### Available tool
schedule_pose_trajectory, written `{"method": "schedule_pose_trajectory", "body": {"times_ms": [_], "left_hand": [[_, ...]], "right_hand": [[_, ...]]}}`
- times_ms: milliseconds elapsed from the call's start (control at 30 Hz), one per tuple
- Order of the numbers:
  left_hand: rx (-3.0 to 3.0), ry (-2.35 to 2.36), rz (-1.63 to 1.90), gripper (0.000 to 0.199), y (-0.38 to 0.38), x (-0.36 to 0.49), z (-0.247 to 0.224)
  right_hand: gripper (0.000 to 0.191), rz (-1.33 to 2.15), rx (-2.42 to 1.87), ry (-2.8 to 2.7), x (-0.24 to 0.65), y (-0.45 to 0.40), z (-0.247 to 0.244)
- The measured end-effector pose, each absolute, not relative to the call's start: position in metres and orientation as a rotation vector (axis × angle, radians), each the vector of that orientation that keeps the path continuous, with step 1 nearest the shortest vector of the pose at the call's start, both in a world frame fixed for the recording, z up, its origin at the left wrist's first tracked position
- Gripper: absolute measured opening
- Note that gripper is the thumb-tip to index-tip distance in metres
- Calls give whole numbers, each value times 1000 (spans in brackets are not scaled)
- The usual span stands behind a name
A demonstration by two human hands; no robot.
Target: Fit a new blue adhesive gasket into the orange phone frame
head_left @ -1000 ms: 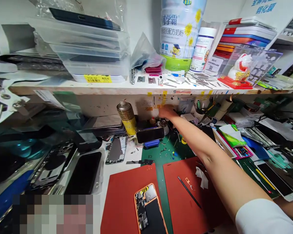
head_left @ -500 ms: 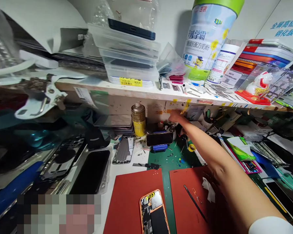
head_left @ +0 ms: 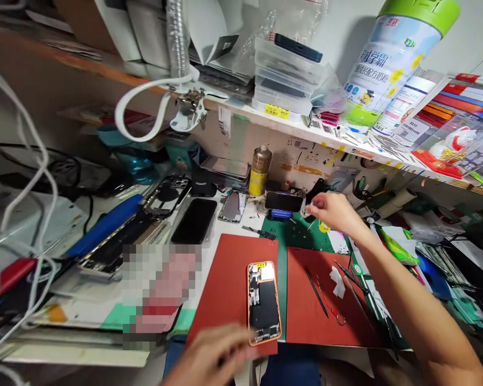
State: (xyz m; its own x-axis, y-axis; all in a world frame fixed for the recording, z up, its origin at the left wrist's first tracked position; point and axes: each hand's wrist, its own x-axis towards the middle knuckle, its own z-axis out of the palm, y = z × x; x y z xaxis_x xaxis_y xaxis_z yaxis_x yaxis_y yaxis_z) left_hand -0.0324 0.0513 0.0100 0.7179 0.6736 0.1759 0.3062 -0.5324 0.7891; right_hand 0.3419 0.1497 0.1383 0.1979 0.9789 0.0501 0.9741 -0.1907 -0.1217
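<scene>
Landmark: the open phone, back off, orange rim, one of it, lying on the left red mat.
Red mats: two, side by side; the right mat sits just right of the phone.
My right hand: up beyond the phone and to its right, over the green mat; my fingers are pinched narrow on one small white scrap, too small for me to tell what it is.
My left hand: just below the phone at the near edge of the tabletop, blurred; I cannot tell whether my fingers are spread or closed, or whether they touch the phone.
Right of the phone: one thin black tool and one white wad, both on the right mat.
Beyond the phone: one dark phone propped on a blue stand, just left of my right hand; one yellow spray can further left.
Up on the shelf: one big milk-powder tin, one stack of clear trays.
</scene>
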Motion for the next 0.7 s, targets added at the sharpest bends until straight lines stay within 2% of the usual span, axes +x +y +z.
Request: {"method": "schedule_pose_trajectory", "body": {"times_ms": [33,267,467,700], "left_hand": [[2142,787,530,26,68,-25,12],[2236,1083,638,41,177,24,6],[2316,1201,546,35,193,33,-26],[2338,1276,484,37,200,42,-41]], "right_hand": [[23,116,-2289,-1962,330,141,131],[29,330,-2060,-2210,249,144,89],[27,450,-2042,-2356,212,171,67],[31,515,-2072,-2435,207,176,56]]}}
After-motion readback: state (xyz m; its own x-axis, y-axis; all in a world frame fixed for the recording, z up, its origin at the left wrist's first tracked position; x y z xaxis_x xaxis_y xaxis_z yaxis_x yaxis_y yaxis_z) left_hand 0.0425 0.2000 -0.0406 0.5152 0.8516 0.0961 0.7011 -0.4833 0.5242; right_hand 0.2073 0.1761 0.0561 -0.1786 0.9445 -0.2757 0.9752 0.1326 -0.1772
